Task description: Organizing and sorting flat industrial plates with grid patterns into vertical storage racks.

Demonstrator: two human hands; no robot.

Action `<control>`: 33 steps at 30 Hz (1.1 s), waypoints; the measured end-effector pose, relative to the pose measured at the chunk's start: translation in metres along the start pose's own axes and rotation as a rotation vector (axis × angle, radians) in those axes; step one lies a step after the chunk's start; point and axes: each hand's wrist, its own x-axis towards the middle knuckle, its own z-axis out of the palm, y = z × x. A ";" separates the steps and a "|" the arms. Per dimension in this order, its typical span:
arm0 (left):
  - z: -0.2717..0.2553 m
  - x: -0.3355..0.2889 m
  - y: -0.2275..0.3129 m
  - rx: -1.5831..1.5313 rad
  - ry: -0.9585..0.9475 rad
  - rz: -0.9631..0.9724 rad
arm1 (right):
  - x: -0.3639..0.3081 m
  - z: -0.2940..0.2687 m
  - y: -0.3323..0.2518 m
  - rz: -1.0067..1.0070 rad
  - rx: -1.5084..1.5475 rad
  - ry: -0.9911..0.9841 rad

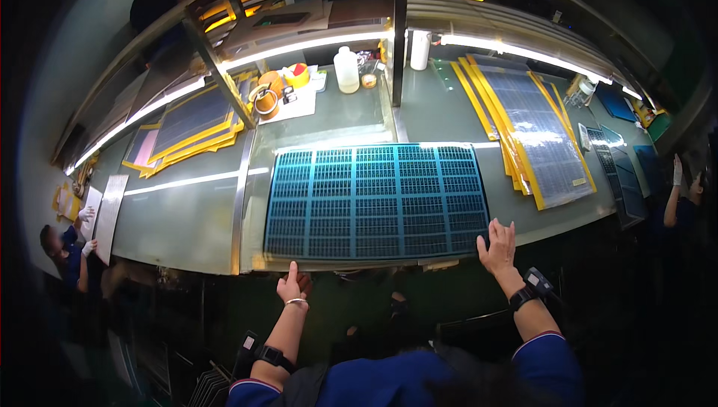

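A large blue-green panel [378,201] with a grid of small dark slots lies flat in front of me on the grey-green worktable. My left hand [294,285] is at the table's front edge, just below the panel's near-left part. One of its digits points up toward the panel's near edge, while the others are loosely bent, and I see nothing in them. Beside the panel's near-right corner is my right hand [498,248], fingers stretched out. Its thumb side is close to the panel's right edge; whether it touches I cannot tell.
Yellow-edged sheets [542,138] are stacked at right, with another such stack [191,123] at left. A white bottle [346,71] and orange tape rolls [266,100] stand at the back. Metal posts [399,33] hold a lit shelf. Gloved co-workers [71,250] are at both sides.
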 end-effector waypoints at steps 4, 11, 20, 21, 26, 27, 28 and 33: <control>-0.016 -0.007 0.001 -0.113 -0.088 -0.046 | -0.060 -0.040 -0.049 -0.221 0.079 -0.188; 0.000 -0.049 -0.008 -0.199 -0.679 -0.518 | -0.039 -0.053 -0.060 -0.313 0.471 -0.234; 0.030 -0.122 0.055 -0.042 -0.730 0.060 | 0.029 -0.025 -0.058 -0.830 0.340 0.062; 0.033 -0.137 0.070 -0.046 -0.774 0.158 | 0.029 -0.022 -0.056 -0.787 0.454 0.131; 0.054 -0.223 0.140 -0.011 -0.629 0.475 | 0.043 -0.024 -0.073 -0.530 0.870 0.420; 0.060 -0.256 0.164 0.069 -0.622 0.524 | 0.050 -0.023 -0.082 -0.504 0.931 0.474; 0.066 -0.275 0.182 0.165 -0.631 0.665 | 0.057 -0.031 -0.092 -0.479 0.983 0.524; 0.157 -0.362 0.259 0.479 -0.963 1.046 | 0.125 -0.055 -0.134 -0.021 1.300 0.876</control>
